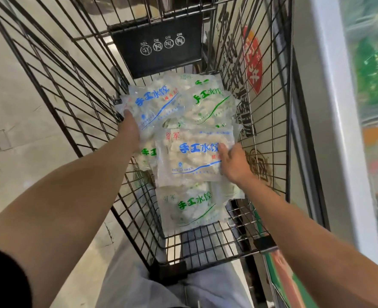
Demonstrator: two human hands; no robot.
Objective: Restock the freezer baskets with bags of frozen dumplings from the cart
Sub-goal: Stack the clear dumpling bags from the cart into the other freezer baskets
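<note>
Both bare arms reach forward toward twelve o'clock; left grip (129, 127) curled with fingers hidden, right grip (233, 162) curled, thumb extended.

The left hand's fingertips (125, 113) vanish under a clear blue-printed dumpling bag (152, 107). The white-framed glass freezer (330, 107) is blurred, its contents unreadable. The black wire cart (50, 70) is cropped at the top.

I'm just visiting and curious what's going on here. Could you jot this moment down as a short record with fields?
place: wire shopping cart beside a freezer
contents: bags of frozen dumplings, blue or green print
left hand: on the far blue-print bag
right hand: fingers on the near blue-print bag
nearest bag: green-print bag, untouched
stage: bags not yet lifted out
</note>
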